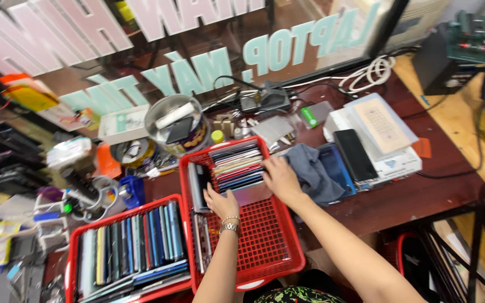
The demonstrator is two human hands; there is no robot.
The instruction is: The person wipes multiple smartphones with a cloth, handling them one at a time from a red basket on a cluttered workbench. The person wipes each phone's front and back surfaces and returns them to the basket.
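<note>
Both hands are reaching into the red plastic mesh basket (270, 247) on the dark wooden desk (422, 191). Left hand (220, 203) and right hand (280, 178), fingers spread flat, are pressing on the row of upright flat phones (237, 167) at the basket's far end, gripping nothing.

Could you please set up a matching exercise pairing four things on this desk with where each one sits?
Things:
1. left hand
2. grey cloth
3. black phone
4. metal bowl

Places:
A. on the white box
B. behind the red baskets
C. inside the middle red basket
D. just right of that basket

Pairs: 1-C, 2-D, 3-A, 4-B
</note>
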